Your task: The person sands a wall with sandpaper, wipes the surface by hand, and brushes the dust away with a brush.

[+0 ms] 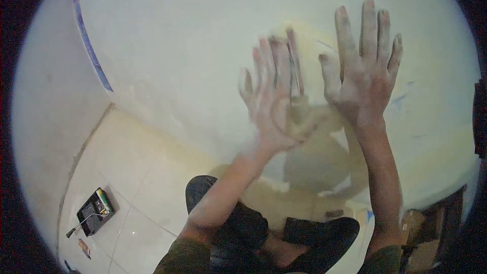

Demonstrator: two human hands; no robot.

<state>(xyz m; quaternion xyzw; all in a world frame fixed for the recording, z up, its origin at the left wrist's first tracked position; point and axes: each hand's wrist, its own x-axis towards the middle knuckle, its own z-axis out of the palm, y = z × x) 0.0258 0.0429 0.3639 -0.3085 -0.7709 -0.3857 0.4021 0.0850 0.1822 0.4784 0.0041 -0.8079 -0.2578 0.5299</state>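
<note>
My right hand (362, 78) lies palm-side toward the pale wall (182, 35), its fingers spread and stretched upward. Whitish dust coats the fingers and the back of that hand. Left of it, my left hand (269, 91) also reaches up over the wall with its fingers extended and the thumb apart. Motion smears this hand, most of all along its right-hand fingers. Neither hand shows a tool in it. Around and between them the wall has a yellowish tint, with faint blue marks at the right. My shadow falls on the wall below the hands.
On the tiled floor (142, 193) at the lower left stands a black paint tray (94, 213) with a roller (104, 203) in it. A small wrapper-like item (84, 248) lies nearby. Blue patterned tape (89, 45) runs down the wall's left side. My crossed legs (233, 223) are below.
</note>
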